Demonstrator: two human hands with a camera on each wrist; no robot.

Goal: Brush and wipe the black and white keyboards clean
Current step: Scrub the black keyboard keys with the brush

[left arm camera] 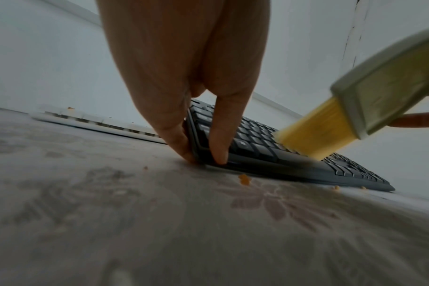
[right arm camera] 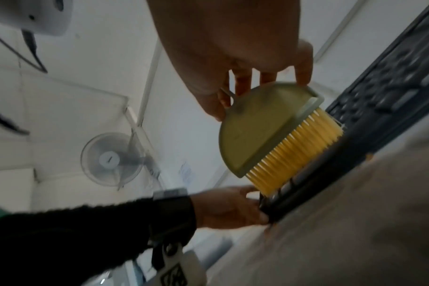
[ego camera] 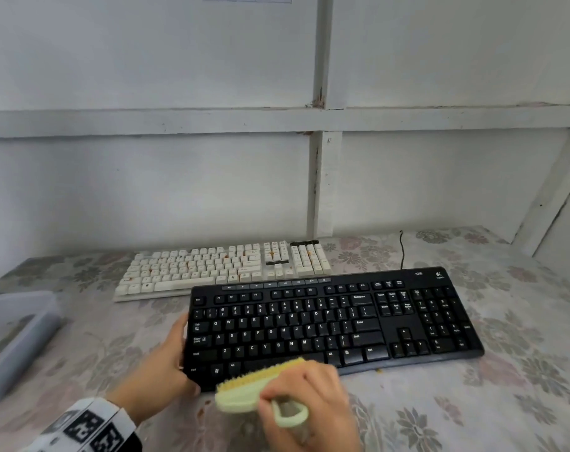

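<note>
A black keyboard [ego camera: 335, 321] lies on the flowered tablecloth in the head view, its left end raised a little. My left hand [ego camera: 166, 360] grips that left end, thumb on the key side [left arm camera: 219, 135] and fingers behind the edge. My right hand [ego camera: 309, 402] holds a pale green brush [ego camera: 244, 398] with yellow bristles [left arm camera: 309, 133] set against the front bottom key row [right arm camera: 294, 152]. Behind the black keyboard lies a white keyboard [ego camera: 221, 269] with orange-brown stains on several keys.
Orange crumbs [left arm camera: 244, 179] lie on the cloth along the black keyboard's front edge. A translucent plastic tub [ego camera: 16, 334] stands at the left. A black cable [ego camera: 402, 249] runs up by the white wall [ego camera: 179, 190] close behind the keyboards.
</note>
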